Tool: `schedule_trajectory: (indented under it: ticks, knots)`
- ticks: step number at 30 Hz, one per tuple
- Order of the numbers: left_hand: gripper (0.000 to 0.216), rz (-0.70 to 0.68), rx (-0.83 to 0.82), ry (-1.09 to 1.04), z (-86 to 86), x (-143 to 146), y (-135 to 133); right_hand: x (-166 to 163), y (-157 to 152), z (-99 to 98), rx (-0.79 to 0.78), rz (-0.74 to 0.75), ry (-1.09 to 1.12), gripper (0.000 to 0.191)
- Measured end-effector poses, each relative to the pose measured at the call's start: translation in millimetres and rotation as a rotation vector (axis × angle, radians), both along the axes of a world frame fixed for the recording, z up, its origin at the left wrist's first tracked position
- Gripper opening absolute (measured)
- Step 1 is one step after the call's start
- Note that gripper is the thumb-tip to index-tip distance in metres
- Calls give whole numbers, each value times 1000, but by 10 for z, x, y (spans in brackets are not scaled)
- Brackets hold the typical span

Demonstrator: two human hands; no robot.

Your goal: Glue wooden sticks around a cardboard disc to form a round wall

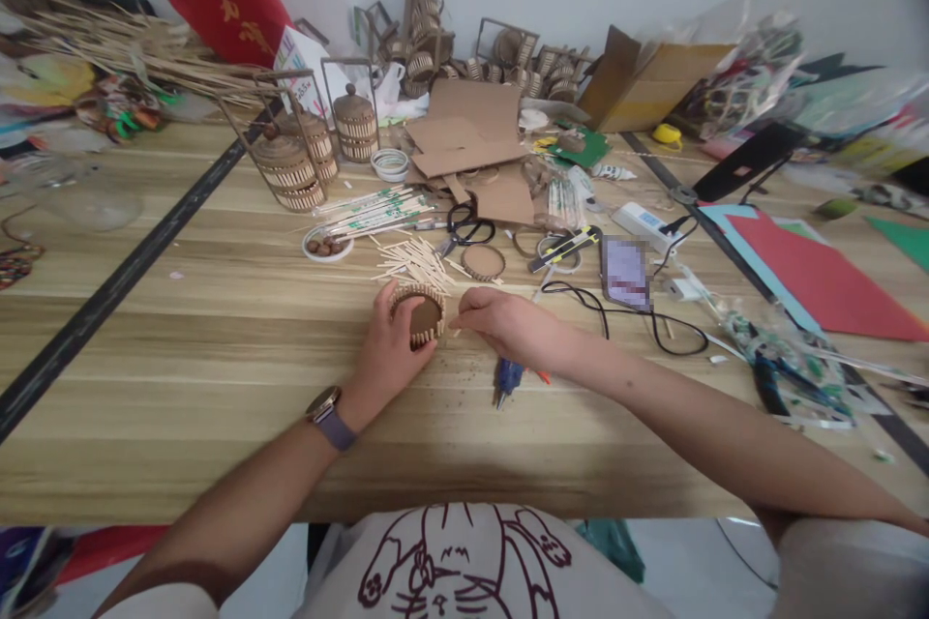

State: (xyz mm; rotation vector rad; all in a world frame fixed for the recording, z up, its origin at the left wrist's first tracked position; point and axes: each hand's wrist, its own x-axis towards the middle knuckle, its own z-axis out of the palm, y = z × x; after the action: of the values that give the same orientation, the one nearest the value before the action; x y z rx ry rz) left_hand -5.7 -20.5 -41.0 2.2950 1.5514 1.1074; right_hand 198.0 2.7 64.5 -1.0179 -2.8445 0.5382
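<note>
My left hand (399, 338) is closed around the near-left side of a small round basket (422, 311), which has a brown disc base and a wall of short pale sticks. Just right of it, my right hand (497, 321) pinches a short wooden stick (455, 329) whose tip points toward the basket wall. Behind the basket lies a loose pile of short sticks (413, 261). A second round basket piece (483, 261) rests to the right of that pile. Below my right wrist lies a blue glue gun (509, 381), its nozzle toward me.
Finished lidded baskets (288, 169) with tall handles stand at back left. A dish of brown beads (328, 243), scissors (471, 227), a yellow-black cutter (564, 249) and a phone (625, 273) lie behind my hands. A black cable (678, 348) loops on the right.
</note>
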Motion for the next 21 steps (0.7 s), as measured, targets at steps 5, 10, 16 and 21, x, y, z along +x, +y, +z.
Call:
schedule_trajectory:
  ticks: [5, 10, 16, 21]
  knots:
    - [62, -16, -4, -15, 5, -9, -2, -178, 106, 167, 139, 195, -65, 29]
    - [59, -57, 8, -4, -14, -25, 14, -363, 191, 269, 228, 373, -229, 30]
    - [55, -56, -6, 2, -28, -18, 25, -440, 278, 148, 313, 475, -248, 36]
    - [56, -41, -16, -18, -35, -10, 16, -431, 317, 62, 195, 415, -126, 35]
